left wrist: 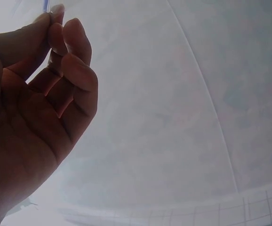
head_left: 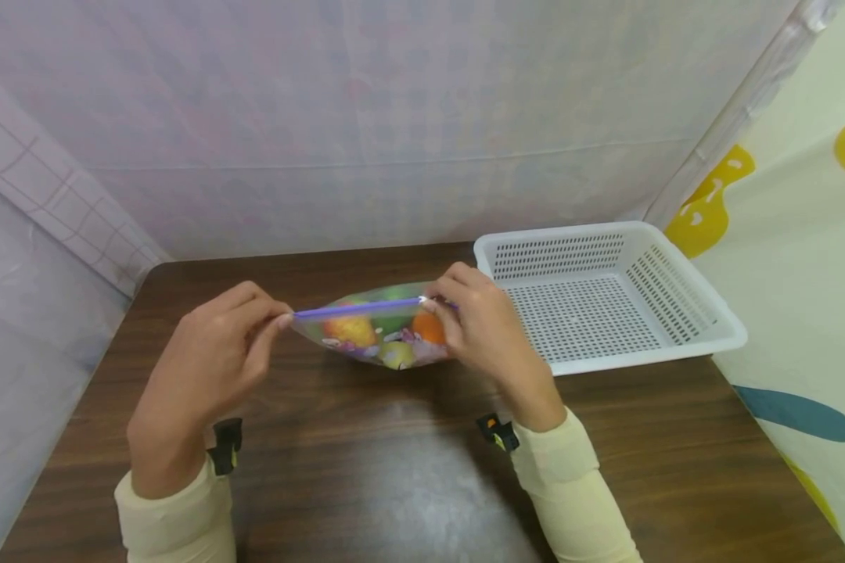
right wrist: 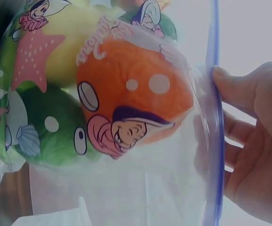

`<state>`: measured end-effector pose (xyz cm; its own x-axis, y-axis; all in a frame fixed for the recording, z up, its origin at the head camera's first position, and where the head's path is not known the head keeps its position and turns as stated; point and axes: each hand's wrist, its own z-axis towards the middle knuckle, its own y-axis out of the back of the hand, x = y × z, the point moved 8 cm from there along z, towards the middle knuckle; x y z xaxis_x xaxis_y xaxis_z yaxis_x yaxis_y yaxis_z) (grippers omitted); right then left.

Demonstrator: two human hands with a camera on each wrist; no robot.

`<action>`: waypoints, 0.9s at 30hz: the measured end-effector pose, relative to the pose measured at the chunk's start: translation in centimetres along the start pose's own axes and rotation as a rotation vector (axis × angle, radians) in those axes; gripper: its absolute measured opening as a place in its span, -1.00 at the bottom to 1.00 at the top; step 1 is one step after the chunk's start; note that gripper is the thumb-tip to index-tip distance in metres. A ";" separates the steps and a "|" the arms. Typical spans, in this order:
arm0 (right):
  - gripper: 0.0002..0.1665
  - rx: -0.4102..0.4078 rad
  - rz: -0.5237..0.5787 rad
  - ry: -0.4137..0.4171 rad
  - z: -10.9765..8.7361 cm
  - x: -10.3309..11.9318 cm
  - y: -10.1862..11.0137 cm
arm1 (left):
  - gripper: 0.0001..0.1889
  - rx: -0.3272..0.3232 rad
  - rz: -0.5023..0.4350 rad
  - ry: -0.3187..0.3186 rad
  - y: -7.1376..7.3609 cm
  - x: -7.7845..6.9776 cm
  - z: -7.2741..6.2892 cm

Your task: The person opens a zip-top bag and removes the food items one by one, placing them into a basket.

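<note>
A clear zip bag (head_left: pixel 308 328) printed with cartoon figures hangs stretched between both hands above the table. My left hand (head_left: pixel 214 356) pinches the left end of its purple zip strip (head_left: pixel 359 308) between thumb and fingertips. Near the right end, my right hand (head_left: pixel 482 324) grips the strip, thumb and fingers beside a small white slider (head_left: pixel 422 299). Inside the bag lie a red-yellow fruit (head_left: pixel 350 331), a yellow-green fruit (head_left: pixel 397 355) and an orange, wrinkled-looking piece (right wrist: pixel 136 84). A green round piece (right wrist: pixel 44 129) shows too. The right fingers partly cover the bag's right end.
A white perforated plastic basket (head_left: pixel 728 336) stands on the right of the dark wooden table (head_left: pixel 366 485), just beyond my right hand. Pale curtains (head_left: pixel 394 117) hang behind the table and along its sides.
</note>
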<state>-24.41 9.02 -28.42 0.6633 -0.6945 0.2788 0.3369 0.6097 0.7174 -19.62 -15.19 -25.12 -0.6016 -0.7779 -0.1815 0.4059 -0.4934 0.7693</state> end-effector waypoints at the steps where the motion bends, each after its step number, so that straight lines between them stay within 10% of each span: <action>1: -0.92 -0.002 -0.001 -0.003 0.0 -0.1 0.1 | -0.93 -0.001 -0.001 0.002 0.0 0.0 0.0; 27: -0.89 0.007 0.003 -0.082 -0.2 -2.4 0.7 | -0.94 -0.013 0.009 0.023 0.2 0.7 -0.1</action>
<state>-25.59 11.19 -28.66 0.6073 -0.7216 0.3324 0.3296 0.6094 0.7211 -19.89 -15.88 -25.16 -0.5818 -0.7912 -0.1887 0.4203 -0.4910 0.7630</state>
